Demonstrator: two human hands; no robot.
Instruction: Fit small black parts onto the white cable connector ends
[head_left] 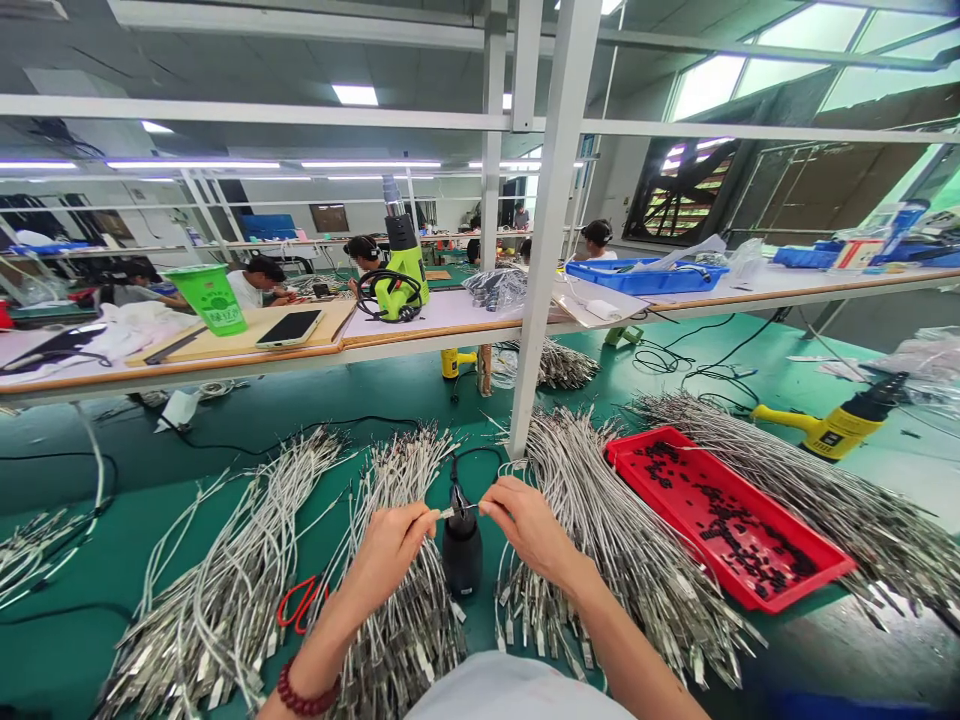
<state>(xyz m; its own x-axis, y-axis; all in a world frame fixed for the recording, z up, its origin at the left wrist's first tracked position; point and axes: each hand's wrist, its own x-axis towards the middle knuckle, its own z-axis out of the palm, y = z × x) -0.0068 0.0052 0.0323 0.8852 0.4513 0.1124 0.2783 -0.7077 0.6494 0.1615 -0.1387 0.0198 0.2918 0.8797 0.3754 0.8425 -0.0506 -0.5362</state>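
My left hand (397, 545) is closed in a pinch on a short, light-coloured cable end (447, 514). Facing it, my right hand (534, 528) has thumb and forefinger pressed together on something thin, too small to make out. Between and just below the two hands stands a black, bottle-shaped device (461, 560) with a narrow metal-like top. Bundles of grey-white cables with metal plugs lie on both sides: the left bundle (409, 470) passes under my left forearm, the right bundle (600, 500) beside my right hand.
A red tray (817, 572) with small black parts lies to the right, near a yellow heat gun (844, 425). Red-handled scissors (300, 603) lie at left. A white post (551, 220) rises ahead, with a shelf (450, 318) holding a green cup (214, 300). Other people sit beyond.
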